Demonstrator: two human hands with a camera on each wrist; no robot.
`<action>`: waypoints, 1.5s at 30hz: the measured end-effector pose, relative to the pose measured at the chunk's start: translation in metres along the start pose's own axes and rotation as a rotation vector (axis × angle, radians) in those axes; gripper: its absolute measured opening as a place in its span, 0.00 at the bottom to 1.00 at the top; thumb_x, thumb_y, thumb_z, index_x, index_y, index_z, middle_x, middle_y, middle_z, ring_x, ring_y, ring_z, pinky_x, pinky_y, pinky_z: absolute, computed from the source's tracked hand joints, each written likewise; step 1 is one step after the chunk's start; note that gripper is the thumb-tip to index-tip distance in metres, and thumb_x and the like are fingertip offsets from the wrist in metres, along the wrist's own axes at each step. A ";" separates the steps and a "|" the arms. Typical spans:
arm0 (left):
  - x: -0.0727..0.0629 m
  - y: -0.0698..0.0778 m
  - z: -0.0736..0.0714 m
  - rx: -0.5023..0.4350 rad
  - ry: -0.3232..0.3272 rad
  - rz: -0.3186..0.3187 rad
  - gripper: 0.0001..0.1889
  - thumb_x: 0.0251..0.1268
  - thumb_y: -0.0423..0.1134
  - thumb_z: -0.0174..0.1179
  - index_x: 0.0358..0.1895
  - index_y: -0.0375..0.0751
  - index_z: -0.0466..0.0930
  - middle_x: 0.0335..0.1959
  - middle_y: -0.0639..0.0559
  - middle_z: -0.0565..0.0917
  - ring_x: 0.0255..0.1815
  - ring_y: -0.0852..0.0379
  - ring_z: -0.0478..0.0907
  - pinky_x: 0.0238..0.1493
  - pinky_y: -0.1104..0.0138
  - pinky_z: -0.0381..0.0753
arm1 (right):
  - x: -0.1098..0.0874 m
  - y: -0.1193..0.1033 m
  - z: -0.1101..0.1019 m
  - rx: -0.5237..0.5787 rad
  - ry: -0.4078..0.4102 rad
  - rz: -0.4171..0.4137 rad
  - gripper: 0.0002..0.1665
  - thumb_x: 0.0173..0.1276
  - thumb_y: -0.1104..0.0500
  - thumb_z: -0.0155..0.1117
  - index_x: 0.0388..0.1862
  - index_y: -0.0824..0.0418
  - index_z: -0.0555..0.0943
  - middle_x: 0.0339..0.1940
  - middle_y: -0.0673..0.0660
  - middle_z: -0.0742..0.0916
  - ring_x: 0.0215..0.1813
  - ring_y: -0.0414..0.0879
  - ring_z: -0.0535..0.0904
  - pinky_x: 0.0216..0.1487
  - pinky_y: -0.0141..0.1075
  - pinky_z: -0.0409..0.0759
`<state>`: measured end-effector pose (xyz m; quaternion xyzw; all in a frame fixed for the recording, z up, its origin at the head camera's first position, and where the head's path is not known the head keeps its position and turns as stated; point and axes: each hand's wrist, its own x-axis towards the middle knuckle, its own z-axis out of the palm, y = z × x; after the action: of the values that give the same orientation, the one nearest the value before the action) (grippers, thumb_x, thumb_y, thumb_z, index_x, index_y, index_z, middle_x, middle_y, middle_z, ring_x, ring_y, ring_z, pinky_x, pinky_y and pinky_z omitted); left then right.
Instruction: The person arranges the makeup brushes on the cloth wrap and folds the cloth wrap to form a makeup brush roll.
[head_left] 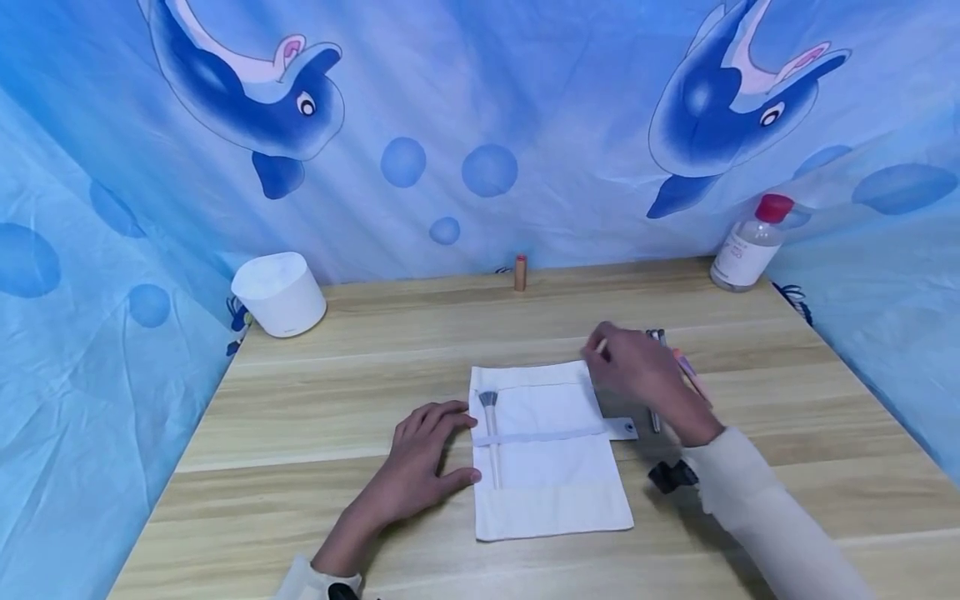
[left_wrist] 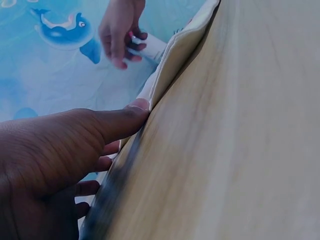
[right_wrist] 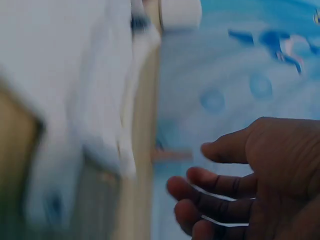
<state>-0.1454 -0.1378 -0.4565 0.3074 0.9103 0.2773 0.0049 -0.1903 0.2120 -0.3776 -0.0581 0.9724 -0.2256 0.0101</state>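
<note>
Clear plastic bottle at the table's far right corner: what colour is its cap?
Red; the clear plastic bottle's cap shows best in the head view.

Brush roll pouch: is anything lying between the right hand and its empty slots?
Nothing visible. The right hand hovers at the top right corner of the white brush roll pouch; only one brush is tucked in, at the far left by the left hand.

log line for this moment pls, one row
left hand: flat on table, touching white cloth brush roll edge | right hand: at roll's far right corner, grip unclear | brush: under roll's strap
</note>
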 end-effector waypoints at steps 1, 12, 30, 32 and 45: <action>0.000 0.000 0.000 0.004 -0.004 -0.004 0.34 0.60 0.62 0.67 0.68 0.55 0.71 0.75 0.56 0.64 0.74 0.50 0.52 0.69 0.48 0.46 | -0.001 0.008 -0.007 -0.021 0.001 0.027 0.16 0.77 0.46 0.56 0.48 0.56 0.80 0.38 0.50 0.87 0.31 0.43 0.80 0.26 0.39 0.74; 0.001 0.002 -0.001 0.037 -0.008 0.004 0.35 0.61 0.63 0.66 0.69 0.55 0.70 0.75 0.57 0.63 0.75 0.51 0.52 0.70 0.49 0.46 | -0.010 0.065 -0.024 -0.160 -0.107 0.226 0.21 0.73 0.48 0.60 0.23 0.58 0.79 0.17 0.53 0.75 0.20 0.48 0.69 0.21 0.39 0.65; 0.002 0.001 -0.001 0.029 -0.018 -0.004 0.35 0.61 0.63 0.66 0.69 0.56 0.70 0.75 0.57 0.62 0.75 0.51 0.51 0.70 0.49 0.46 | 0.003 0.063 0.003 -0.056 -0.127 0.180 0.20 0.74 0.45 0.59 0.39 0.61 0.83 0.31 0.55 0.83 0.29 0.49 0.75 0.26 0.40 0.71; 0.002 0.001 -0.001 0.030 -0.015 -0.003 0.35 0.61 0.63 0.66 0.69 0.56 0.70 0.76 0.57 0.62 0.75 0.51 0.51 0.70 0.49 0.46 | 0.004 0.062 0.003 -0.051 -0.124 0.156 0.18 0.74 0.46 0.59 0.38 0.61 0.81 0.31 0.54 0.83 0.29 0.48 0.75 0.27 0.40 0.71; -0.001 0.000 0.000 0.016 -0.012 -0.007 0.34 0.61 0.62 0.66 0.69 0.55 0.71 0.75 0.57 0.62 0.75 0.51 0.51 0.69 0.48 0.47 | 0.011 0.048 -0.008 0.174 0.038 0.006 0.24 0.76 0.49 0.57 0.61 0.64 0.69 0.41 0.61 0.84 0.32 0.49 0.80 0.31 0.41 0.76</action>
<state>-0.1447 -0.1383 -0.4565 0.3060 0.9134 0.2683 0.0090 -0.2072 0.2573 -0.3915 -0.0495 0.9494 -0.3101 -0.0029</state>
